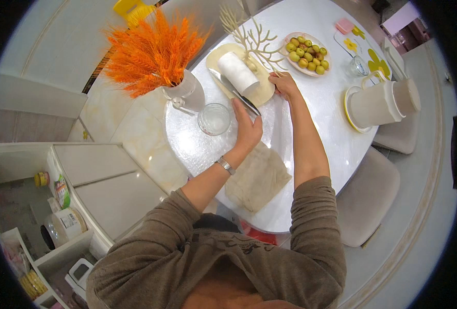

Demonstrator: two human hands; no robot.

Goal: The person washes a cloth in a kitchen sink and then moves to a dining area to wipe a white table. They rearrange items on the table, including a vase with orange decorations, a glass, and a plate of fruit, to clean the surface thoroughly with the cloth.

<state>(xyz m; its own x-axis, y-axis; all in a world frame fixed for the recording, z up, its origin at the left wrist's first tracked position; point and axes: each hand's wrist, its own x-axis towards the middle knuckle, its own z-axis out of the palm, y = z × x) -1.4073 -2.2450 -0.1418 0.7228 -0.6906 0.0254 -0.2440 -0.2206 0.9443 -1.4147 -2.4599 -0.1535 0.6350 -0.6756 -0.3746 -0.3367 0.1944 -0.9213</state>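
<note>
My left hand (248,130) is at the near edge of a cream oval tray (266,96), its fingers spread around the dark end of a long, shiny knife-like object (228,85). Whether it grips that object or the tray is unclear. At the tray's right edge, my right hand (285,85) has its fingers closed on the rim. A white paper roll (238,73) lies on the tray beside the shiny object. Behind the roll stands a pale, branching coral-shaped ornament (257,42). A clear glass bowl (214,119) stands left of my left hand.
A folded beige cloth (257,179) lies below my forearms. Orange dried wheat stalks (155,54) fill a pale vase (189,92) at left. Rightward are a plate of green fruit (296,63), a drinking glass (356,67), a white pitcher (367,104) and chairs (367,201).
</note>
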